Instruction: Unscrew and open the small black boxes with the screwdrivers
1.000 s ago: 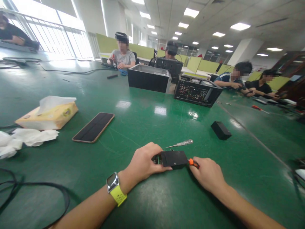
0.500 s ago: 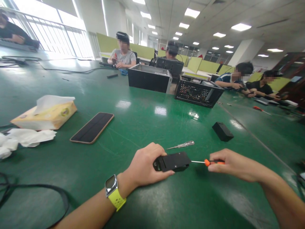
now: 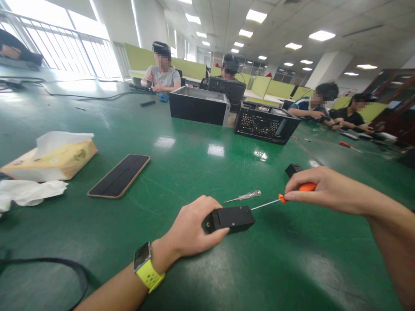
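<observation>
My left fingers [image 3: 210, 205] clasp the black box [image 3: 235, 218] at its left end. Right of the box, my right fingers [image 3: 301, 177] pinch an orange screwdriver [image 3: 304, 187], tip just beside it.

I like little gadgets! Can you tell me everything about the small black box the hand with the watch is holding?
The black box is small, flat and rectangular, with a dull dark shell that looks like plastic. Its left end has a stepped part with a seam across the top. It lies flat on the green table. The left hand grips that left end, thumb along the near side. The thin metal tip of the orange screwdriver, held in the right hand, meets its far right corner.
</observation>
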`<state>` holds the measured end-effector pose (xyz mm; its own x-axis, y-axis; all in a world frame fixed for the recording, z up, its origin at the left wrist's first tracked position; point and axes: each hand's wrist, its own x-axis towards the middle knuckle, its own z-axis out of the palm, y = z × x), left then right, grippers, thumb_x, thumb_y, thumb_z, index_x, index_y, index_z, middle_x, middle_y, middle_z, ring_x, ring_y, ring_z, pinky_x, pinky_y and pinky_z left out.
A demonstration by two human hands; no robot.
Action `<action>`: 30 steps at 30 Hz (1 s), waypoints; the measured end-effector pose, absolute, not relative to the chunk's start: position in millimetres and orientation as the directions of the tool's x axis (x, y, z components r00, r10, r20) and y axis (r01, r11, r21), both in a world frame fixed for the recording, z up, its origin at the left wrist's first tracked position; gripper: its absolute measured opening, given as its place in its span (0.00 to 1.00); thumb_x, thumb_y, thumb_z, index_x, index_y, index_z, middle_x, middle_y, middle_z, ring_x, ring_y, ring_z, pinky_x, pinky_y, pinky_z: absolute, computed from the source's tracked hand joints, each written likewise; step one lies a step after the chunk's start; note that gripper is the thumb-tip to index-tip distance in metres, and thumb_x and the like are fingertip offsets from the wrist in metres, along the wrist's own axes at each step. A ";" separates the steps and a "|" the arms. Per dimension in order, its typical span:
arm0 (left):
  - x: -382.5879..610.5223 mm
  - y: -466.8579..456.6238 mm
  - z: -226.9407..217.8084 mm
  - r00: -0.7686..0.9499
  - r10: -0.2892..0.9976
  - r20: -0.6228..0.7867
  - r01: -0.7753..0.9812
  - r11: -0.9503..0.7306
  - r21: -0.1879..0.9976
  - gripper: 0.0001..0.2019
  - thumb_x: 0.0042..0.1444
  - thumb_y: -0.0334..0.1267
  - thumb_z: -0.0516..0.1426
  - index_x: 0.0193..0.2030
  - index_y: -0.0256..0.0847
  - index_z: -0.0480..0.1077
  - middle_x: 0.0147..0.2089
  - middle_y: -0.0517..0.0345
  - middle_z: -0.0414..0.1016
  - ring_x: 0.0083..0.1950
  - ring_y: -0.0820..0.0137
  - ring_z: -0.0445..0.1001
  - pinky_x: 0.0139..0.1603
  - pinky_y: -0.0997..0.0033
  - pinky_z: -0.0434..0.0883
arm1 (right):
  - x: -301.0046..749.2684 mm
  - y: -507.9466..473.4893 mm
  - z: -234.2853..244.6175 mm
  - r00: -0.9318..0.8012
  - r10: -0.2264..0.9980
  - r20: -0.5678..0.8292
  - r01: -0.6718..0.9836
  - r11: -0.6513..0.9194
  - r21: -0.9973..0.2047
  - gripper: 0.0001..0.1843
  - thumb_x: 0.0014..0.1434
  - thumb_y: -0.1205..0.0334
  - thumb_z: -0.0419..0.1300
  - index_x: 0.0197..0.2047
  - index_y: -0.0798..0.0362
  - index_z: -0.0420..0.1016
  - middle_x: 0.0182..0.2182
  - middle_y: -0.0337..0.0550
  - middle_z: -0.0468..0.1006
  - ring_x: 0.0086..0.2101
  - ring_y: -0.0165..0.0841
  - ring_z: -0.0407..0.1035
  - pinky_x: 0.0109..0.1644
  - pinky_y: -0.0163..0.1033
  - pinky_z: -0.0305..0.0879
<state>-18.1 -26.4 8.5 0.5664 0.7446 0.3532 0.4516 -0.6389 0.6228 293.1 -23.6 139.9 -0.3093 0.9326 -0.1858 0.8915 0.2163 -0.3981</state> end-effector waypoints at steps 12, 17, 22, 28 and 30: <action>-16.2 -27.7 13.4 0.569 0.744 0.349 0.425 -0.630 0.650 0.11 0.53 0.39 0.60 0.43 0.41 0.69 0.41 0.55 0.73 0.41 0.63 0.70 0.43 0.64 0.68 | 288.1 -8.5 116.1 -0.321 0.939 -0.123 0.794 0.196 -0.576 0.19 0.57 0.44 0.60 0.32 0.53 0.78 0.23 0.38 0.72 0.23 0.28 0.63 0.26 0.33 0.56; -15.3 -28.4 10.6 0.545 0.764 0.344 0.428 -0.607 0.670 0.11 0.52 0.37 0.61 0.42 0.41 0.70 0.39 0.56 0.72 0.40 0.64 0.70 0.41 0.66 0.68 | 266.3 -15.9 54.3 -0.242 0.970 -0.012 0.371 0.081 -0.925 0.22 0.61 0.41 0.54 0.38 0.54 0.70 0.23 0.34 0.64 0.19 0.26 0.57 0.24 0.34 0.55; -17.9 -25.0 7.4 0.557 0.757 0.342 0.453 -0.623 0.638 0.13 0.55 0.44 0.61 0.44 0.40 0.72 0.40 0.54 0.74 0.42 0.62 0.71 0.43 0.64 0.69 | 244.6 -25.3 23.9 -0.312 0.950 -0.004 0.463 0.149 -0.874 0.21 0.46 0.49 0.70 0.34 0.54 0.70 0.28 0.35 0.69 0.28 0.29 0.63 0.31 0.34 0.60; -22.3 -24.2 11.1 0.568 0.748 0.343 0.453 -0.632 0.629 0.14 0.53 0.42 0.62 0.46 0.41 0.74 0.42 0.54 0.74 0.42 0.62 0.72 0.44 0.63 0.70 | 242.3 -28.0 23.6 -0.440 0.897 -0.028 0.528 0.233 -0.816 0.27 0.46 0.49 0.71 0.46 0.53 0.76 0.41 0.43 0.77 0.40 0.39 0.70 0.46 0.40 0.65; -22.2 -24.7 12.1 0.560 0.747 0.359 0.425 -0.631 0.649 0.14 0.51 0.38 0.62 0.46 0.40 0.73 0.43 0.53 0.74 0.43 0.63 0.73 0.45 0.64 0.70 | 241.4 -29.0 22.2 -0.436 0.900 0.004 0.545 0.268 -0.794 0.25 0.47 0.48 0.70 0.44 0.54 0.78 0.38 0.43 0.78 0.38 0.38 0.71 0.44 0.40 0.65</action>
